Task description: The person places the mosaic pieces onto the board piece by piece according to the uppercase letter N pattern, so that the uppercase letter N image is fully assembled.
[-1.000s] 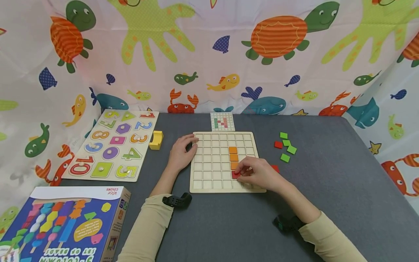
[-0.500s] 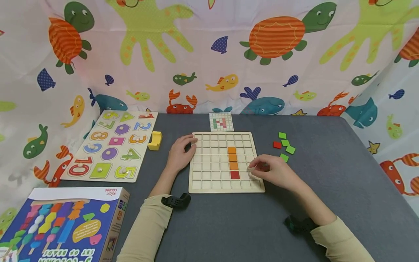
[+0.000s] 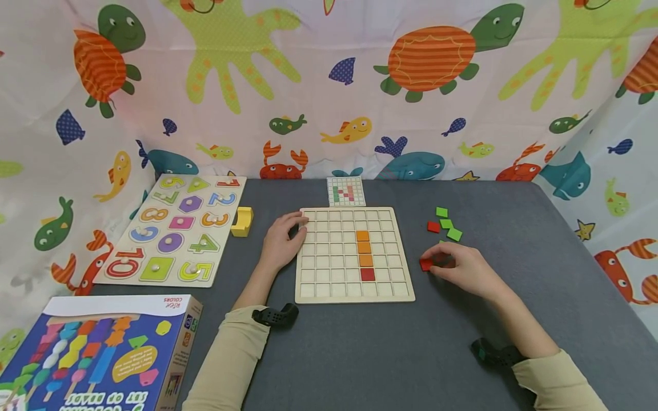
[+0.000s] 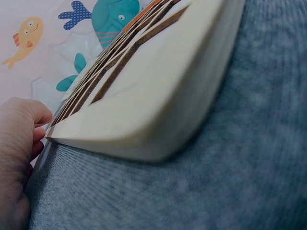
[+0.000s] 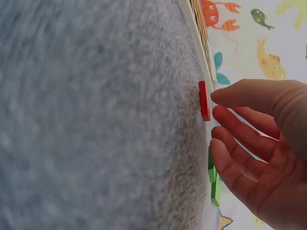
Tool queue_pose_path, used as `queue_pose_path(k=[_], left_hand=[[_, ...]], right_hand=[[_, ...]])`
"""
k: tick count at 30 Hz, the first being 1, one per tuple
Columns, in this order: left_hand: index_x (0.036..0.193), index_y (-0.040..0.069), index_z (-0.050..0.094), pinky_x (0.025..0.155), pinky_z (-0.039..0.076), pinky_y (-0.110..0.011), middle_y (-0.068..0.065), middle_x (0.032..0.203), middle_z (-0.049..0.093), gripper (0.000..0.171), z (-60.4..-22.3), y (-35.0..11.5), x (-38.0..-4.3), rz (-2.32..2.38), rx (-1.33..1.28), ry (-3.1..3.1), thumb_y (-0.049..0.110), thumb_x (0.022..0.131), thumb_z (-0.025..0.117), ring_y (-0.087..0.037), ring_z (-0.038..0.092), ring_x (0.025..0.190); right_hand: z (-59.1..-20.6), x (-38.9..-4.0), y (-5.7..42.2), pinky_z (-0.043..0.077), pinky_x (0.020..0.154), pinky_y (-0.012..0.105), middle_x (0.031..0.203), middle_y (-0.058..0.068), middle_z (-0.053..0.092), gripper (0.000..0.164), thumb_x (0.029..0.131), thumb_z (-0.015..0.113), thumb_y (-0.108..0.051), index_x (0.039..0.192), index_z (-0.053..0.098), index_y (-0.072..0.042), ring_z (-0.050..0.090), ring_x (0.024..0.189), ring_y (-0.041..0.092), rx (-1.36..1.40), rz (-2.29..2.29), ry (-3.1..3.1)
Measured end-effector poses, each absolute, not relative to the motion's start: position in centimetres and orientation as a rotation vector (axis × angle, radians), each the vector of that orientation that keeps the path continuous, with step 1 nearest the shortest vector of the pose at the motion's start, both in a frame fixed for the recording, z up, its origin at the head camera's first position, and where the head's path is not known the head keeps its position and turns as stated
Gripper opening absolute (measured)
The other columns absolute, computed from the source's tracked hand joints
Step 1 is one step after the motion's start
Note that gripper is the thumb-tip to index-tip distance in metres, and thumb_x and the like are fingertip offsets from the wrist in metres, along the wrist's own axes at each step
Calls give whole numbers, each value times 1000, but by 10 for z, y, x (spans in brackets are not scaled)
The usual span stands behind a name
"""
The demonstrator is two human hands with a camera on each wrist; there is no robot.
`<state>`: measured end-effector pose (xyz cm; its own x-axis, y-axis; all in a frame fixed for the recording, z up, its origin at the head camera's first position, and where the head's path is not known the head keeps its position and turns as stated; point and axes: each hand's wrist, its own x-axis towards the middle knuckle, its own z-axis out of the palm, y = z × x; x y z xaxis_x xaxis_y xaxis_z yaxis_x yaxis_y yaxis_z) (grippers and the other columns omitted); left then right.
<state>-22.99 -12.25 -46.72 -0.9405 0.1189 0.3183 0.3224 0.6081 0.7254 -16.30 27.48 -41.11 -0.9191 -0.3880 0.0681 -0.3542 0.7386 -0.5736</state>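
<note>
A wooden grid board [image 3: 329, 294] lies on the table, with three orange tiles [image 3: 364, 248] and a red tile [image 3: 367, 274] in one column. At its left edge, my left hand [image 3: 280, 244] holds the board with thumb and fingers, also seen in the left wrist view. To the right of the board, my right hand [image 3: 465, 268] has thumb and index fingertips right at a second red tile [image 5: 204, 100]. That tile lies on the table in the right wrist view, and the other fingers are loosely bent. A small pattern card [image 3: 346, 191] lies beyond the board.
Several green tiles [image 3: 446, 224] and another red tile [image 3: 433, 226] lie beyond my right hand. On the left are a number puzzle board [image 3: 177, 231], a yellow block [image 3: 243, 221] and a blue box [image 3: 103, 354]. A patterned curtain [image 3: 319, 97] borders the table's back.
My right hand has let go of the red tile in the board's column and moved right, off the board, to another red tile on the table. The left hand stays at the edge.
</note>
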Motion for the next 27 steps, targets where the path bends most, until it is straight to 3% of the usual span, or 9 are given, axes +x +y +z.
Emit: queue_pose_path(k=[16,27], left_hand=[[121,9,69,109,33,-50,-9,137,56,28,-467,-122,-230,-1259,-343,-2603,18,97,59,-28,46,130],[121,9,69,109,33,-50,-9,137,56,28,-466,-122,-231,-1248,-340,-2616,18,97,59,-28,46,131]], right_hand=[[-415,-166,274,47,66,26,93,0,64,24,85,77,-15,107,72,-14,57,80,15,-635,-915,2904],[-409,-171,237,50,69,27,96,-2,65,24,86,76,-20,110,71,-15,57,84,16,-649,-1039,2790]])
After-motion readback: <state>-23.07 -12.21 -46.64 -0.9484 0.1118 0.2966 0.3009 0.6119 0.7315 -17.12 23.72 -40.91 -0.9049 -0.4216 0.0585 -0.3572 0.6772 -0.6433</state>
